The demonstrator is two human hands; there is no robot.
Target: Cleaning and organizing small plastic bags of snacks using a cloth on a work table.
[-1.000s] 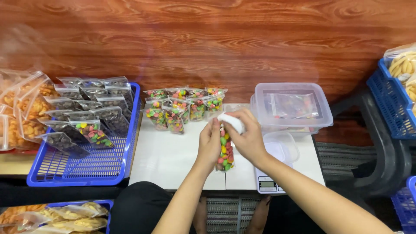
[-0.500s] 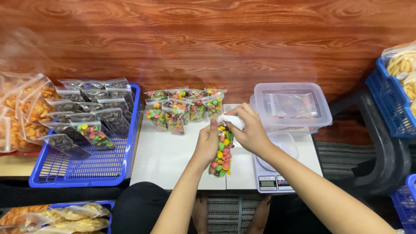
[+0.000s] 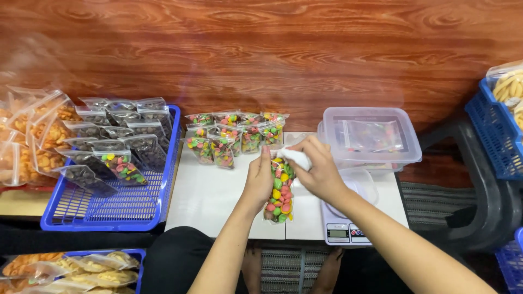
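- Head view: the left hand (image 3: pixel 260 182) grips the left side of a clear candy bag (image 3: pixel 279 191), fingers curled on its upper edge.
- The right hand (image 3: pixel 318 171) pinches the top of the same bag, thumb and fingers closed on the white folded strip at its mouth.
- The bag lies lengthwise on the white bench (image 3: pixel 207 198), between the two hands, filled with small round sweets in red, green, yellow and orange; its lower end points toward the person.
- Just right of the bag, under the right wrist, stands a white scale (image 3: pixel 344 231) with a small display at its front edge and a clear tray on top.
- Behind the scale sits a clear lidded tub (image 3: pixel 370 139) with more coloured sweets showing dimly through the lid.
- At the back of the bench, just beyond the hands, a cluster of filled bags (image 3: pixel 234 136) of the same coloured sweets lies in rows, overlapping one another.
- Left of the bench, touching its edge, is a blue basket (image 3: pixel 109 212) holding bags of dark sweets and one bag of coloured ones.
- Further left, bags of orange snacks (image 3: pixel 38 136) lie stacked, partly out of frame.
- At the lower left another blue basket (image 3: pixel 131 256) holds bags of pale yellow snacks.
- At the far right a blue crate (image 3: pixel 493 136) carries bags of yellow snacks, well apart from the hands.
- A brown wood-grain wall (image 3: pixel 261 49) fills the background.
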